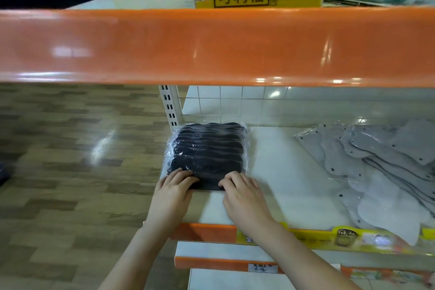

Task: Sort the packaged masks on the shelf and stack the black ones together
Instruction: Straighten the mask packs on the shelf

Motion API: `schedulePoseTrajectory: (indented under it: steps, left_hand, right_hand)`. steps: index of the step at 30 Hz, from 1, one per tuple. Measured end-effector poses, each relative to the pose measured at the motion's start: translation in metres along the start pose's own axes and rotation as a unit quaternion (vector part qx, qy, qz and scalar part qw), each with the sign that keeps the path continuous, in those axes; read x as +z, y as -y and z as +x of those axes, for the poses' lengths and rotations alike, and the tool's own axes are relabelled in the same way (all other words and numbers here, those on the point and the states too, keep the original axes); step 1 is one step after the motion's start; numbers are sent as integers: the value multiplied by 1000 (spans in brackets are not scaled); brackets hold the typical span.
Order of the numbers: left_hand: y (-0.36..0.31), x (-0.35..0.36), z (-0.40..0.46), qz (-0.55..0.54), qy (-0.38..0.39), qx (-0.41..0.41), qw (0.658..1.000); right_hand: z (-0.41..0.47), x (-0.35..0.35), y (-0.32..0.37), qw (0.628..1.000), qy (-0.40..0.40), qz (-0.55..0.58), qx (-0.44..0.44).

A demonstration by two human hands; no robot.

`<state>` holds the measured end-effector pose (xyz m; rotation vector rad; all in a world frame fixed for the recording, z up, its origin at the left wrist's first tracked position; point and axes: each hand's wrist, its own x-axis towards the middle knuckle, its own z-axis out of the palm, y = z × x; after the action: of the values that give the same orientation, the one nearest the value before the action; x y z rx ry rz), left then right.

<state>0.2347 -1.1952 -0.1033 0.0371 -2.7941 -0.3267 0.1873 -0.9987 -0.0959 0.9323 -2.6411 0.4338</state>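
Bright, even indoor light from overhead. White glare streaks mark the glossy orange shelf edge (211, 47), the wooden floor (70, 148) and the plastic wrap on the black masks (207, 153). Wide-angle bending curves the edges; the upper shelf goods look soft and blurred.

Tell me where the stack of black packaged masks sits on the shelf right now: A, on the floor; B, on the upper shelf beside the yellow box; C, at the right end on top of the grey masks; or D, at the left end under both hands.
D: the black masks lie at the left end of the shelf, with the left hand and right hand resting on their near edge; the grey masks lie apart to the right.
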Motion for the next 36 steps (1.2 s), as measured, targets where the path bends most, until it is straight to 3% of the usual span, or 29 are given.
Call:
schedulePoseTrajectory:
  steps: [7, 19, 28, 36]
  left_hand:
    - [-3, 0, 1, 11, 35, -4, 999]
    - [-11, 6, 8, 48, 42, -13, 998]
    - [-56, 7, 18, 3, -77, -28, 997]
    - [-133, 22, 38, -50, -54, 14, 997]
  right_hand:
    - [1, 0, 2, 1000, -8, -13, 26]
    - [1, -3, 4, 997, 55, -6, 57]
    - [-7, -22, -9, 999, -12, 28, 38]
    - [-31, -52, -68, 995, -57, 6, 80]
